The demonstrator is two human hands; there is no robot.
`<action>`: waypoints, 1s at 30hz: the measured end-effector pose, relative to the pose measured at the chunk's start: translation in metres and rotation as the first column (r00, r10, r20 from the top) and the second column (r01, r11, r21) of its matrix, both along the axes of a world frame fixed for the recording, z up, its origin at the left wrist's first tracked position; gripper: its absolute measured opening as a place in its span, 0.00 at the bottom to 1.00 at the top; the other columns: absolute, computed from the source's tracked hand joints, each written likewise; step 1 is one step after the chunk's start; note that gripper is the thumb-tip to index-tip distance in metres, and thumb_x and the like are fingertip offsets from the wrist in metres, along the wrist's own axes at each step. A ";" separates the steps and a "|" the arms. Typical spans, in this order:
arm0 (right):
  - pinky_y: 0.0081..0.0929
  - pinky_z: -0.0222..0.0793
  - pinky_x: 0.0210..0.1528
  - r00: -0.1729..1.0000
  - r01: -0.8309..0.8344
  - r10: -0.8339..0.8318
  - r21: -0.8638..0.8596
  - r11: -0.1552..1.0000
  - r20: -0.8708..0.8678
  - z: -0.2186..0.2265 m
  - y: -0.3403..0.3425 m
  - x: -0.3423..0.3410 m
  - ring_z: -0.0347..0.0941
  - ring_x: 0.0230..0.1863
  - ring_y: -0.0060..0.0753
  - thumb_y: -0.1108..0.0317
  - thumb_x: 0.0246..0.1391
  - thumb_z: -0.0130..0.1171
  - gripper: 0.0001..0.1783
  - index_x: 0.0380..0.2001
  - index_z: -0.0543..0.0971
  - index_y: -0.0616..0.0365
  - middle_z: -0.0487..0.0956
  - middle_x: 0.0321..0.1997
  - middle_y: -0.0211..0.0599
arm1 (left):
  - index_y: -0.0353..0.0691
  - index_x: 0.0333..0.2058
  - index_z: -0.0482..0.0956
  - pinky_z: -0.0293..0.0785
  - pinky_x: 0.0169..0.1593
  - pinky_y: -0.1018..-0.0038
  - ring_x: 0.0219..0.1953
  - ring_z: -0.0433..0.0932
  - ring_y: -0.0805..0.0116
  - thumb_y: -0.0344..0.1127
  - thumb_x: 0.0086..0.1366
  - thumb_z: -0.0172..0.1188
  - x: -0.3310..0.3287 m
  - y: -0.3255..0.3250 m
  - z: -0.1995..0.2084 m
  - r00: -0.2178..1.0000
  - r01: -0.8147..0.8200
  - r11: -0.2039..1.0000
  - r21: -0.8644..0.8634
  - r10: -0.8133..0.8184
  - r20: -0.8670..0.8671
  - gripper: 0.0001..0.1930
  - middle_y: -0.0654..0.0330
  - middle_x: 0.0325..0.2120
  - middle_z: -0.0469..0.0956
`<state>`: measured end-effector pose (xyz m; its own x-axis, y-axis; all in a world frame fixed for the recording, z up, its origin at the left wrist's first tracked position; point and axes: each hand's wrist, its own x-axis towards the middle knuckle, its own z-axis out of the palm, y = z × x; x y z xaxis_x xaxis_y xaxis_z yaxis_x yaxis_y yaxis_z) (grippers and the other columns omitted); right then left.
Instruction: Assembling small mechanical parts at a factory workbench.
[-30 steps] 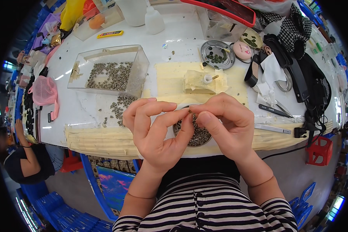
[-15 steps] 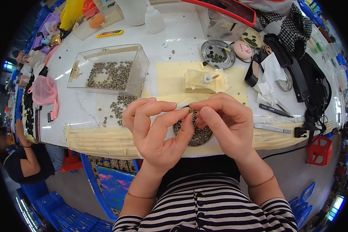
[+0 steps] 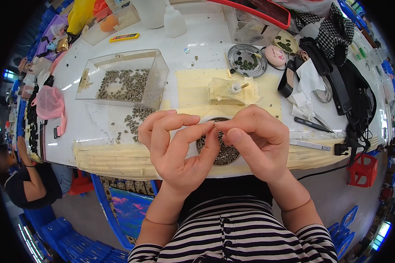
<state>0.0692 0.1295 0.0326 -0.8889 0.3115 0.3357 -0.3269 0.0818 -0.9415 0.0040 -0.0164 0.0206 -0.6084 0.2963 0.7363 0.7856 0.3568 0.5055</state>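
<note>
Both hands meet fingertip to fingertip above a round dish (image 3: 226, 158) filled with small grey metal parts. Thumb and index finger of my left hand (image 3: 180, 151) are pinched together; its other fingers curl loosely. My right hand (image 3: 259, 142) is closed too, its index fingertip touching the left fingertips. Whatever sits between them is too small to make out. Just beyond stands a tape-covered block (image 3: 226, 93) with a white nozzle-like piece and a thin stick on top. Left of the hands, a clear plastic box (image 3: 158, 83) holds many similar metal parts, with more spilled (image 3: 136, 119) beside it.
A round metal tin (image 3: 260, 70) with dark green bits stands at the back right. Tweezers (image 3: 314, 125) and a flat metal tool (image 3: 310, 144) lie right. A white squeeze bottle (image 3: 174, 24) and yellow case (image 3: 124, 37) stand behind. A person (image 3: 30, 184) sits far left.
My right hand has shifted very slightly to the right, and its fingertips have shifted a little against the left ones. The left hand stays nearly still.
</note>
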 end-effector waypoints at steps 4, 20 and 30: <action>0.16 0.64 0.28 0.998 0.032 -0.033 0.020 0.999 0.055 0.001 0.000 0.000 0.71 0.26 0.18 0.76 0.54 0.63 0.07 0.36 0.85 0.62 0.79 0.29 0.34 | 0.43 0.30 0.84 0.65 0.51 0.64 0.46 0.68 0.59 0.24 0.46 0.71 0.000 0.000 -0.001 1.000 -0.001 1.000 0.009 0.001 0.008 0.11 0.65 0.35 0.76; 0.12 0.68 0.30 0.987 -0.045 0.065 -0.133 0.990 0.146 -0.002 -0.003 0.000 0.73 0.30 0.13 0.74 0.60 0.60 0.07 0.38 0.82 0.67 0.78 0.32 0.32 | 0.44 0.31 0.84 0.65 0.52 0.63 0.46 0.68 0.59 0.23 0.46 0.71 0.000 -0.001 -0.001 1.000 0.020 1.000 0.024 -0.019 -0.016 0.12 0.65 0.35 0.76; 0.15 0.70 0.33 0.993 -0.068 0.083 -0.178 0.982 0.080 -0.001 0.000 0.001 0.74 0.32 0.17 0.75 0.60 0.58 0.08 0.40 0.81 0.67 0.78 0.35 0.34 | 0.43 0.30 0.84 0.65 0.51 0.65 0.46 0.68 0.59 0.24 0.46 0.71 0.001 0.000 0.000 1.000 0.003 1.000 0.013 -0.003 -0.003 0.11 0.65 0.35 0.76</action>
<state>0.0703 0.1297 0.0313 -0.9354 0.2895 0.2031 -0.2429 -0.1084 -0.9640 0.0047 -0.0160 0.0203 -0.6055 0.2887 0.7417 0.7880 0.3481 0.5078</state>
